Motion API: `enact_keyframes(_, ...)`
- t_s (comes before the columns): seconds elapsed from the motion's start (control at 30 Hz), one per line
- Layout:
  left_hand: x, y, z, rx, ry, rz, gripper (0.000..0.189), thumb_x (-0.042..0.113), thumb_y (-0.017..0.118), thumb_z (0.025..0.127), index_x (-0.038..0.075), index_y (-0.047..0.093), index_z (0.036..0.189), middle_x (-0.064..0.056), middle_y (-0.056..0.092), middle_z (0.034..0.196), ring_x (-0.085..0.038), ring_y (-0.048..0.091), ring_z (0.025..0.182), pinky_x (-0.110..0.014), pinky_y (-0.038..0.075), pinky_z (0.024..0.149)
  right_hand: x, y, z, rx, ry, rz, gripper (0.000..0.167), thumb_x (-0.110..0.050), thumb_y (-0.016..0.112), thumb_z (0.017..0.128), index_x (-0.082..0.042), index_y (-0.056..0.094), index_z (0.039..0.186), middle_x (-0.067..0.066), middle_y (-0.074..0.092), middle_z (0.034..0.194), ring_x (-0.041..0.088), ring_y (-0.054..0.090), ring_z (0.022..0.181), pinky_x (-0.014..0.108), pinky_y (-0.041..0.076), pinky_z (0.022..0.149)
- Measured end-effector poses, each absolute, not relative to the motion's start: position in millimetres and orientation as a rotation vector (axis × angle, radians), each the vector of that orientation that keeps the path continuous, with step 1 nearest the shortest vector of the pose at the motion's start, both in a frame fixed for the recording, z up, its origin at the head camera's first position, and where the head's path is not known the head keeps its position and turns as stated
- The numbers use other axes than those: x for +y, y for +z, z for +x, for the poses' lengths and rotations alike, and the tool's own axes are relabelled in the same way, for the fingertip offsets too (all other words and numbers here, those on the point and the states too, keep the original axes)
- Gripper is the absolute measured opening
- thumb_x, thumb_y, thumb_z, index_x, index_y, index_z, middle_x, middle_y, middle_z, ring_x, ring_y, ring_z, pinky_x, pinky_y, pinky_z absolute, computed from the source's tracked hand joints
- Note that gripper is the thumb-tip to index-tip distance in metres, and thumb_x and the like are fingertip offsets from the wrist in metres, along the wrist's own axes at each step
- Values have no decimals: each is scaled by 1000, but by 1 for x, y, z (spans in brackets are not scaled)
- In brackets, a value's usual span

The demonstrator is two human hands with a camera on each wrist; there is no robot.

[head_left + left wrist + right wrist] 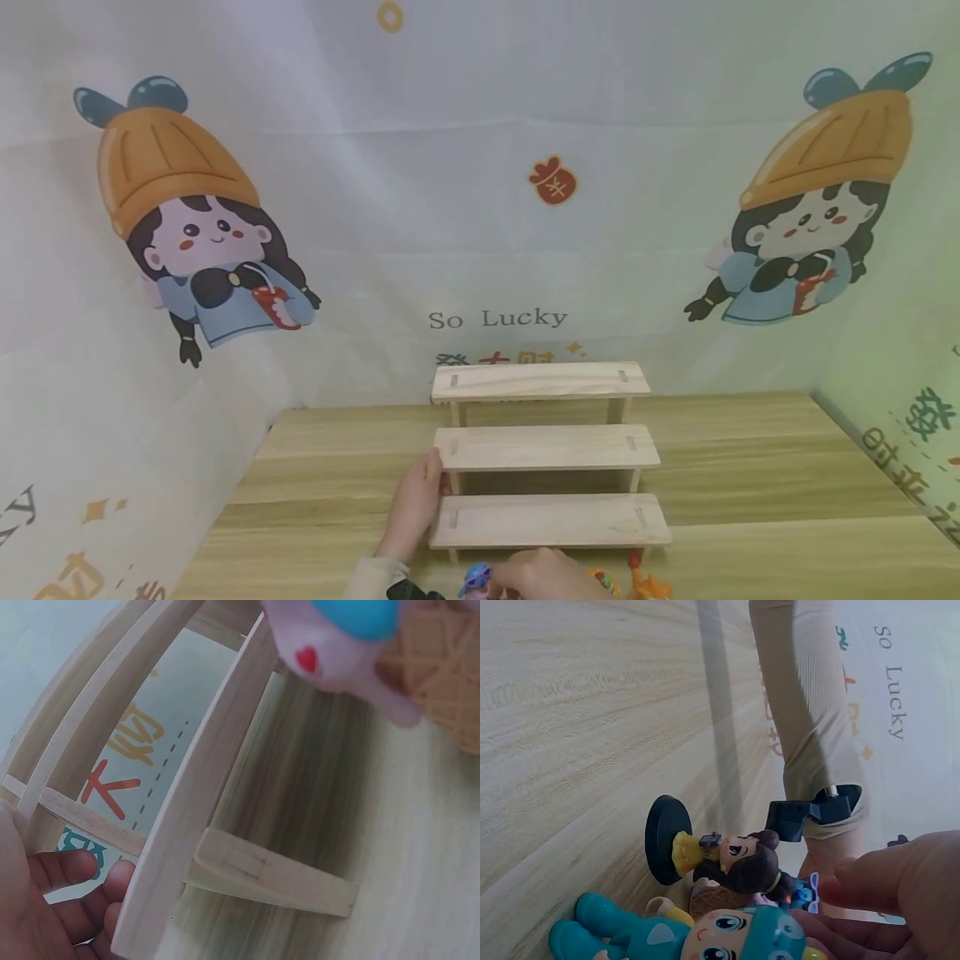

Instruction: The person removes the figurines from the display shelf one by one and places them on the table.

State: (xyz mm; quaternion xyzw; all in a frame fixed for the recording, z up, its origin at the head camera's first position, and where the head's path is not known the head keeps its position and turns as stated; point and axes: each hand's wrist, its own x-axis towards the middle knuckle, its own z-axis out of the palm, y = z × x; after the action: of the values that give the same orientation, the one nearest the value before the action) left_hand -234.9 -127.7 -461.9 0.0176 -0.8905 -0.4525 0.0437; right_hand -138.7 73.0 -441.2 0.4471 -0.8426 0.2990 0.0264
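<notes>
A three-step wooden display stand (546,447) stands near the back cloth. My left hand (415,500) grips its left side by the middle step; in the left wrist view, curled fingers (82,900) reach among the boards. In front of the lowest step, my right hand (551,575) pinches a small figurine (477,577) with a blue top and glasses. The left wrist view shows its pink body and waffle cone (442,675) close up. Below the right hand (885,900) in the right wrist view are a girl figurine (739,859) on a black base and a teal-suited figurine (652,934).
An orange figurine (649,587) and a small multicoloured item (604,578) sit at the bottom edge, right of my right hand. Wood-grain tabletop (750,475) spreads around the stand. A printed cloth (480,217) encloses the back and sides.
</notes>
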Motion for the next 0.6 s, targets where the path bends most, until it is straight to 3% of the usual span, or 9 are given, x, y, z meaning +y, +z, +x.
enact_keyframes(0.3,-133,-462,-235,-2727,-1367,20,54,44,22,104,9,53,77,-1,56,69,-14,46,61,-31,39,63,93,-432,-126,-2521,818,1178,7,-19,64,88,-17,68,82,-14,60,73,-11,48,68,5,36,59)
enact_keyframes(0.6,-140,-462,-238,-2765,-1397,0,58,48,24,103,6,62,93,-2,60,72,-15,53,66,-30,41,62,132,-423,-123,-2510,803,923,6,-14,68,86,-17,68,80,-13,63,75,-6,53,67,13,44,58)
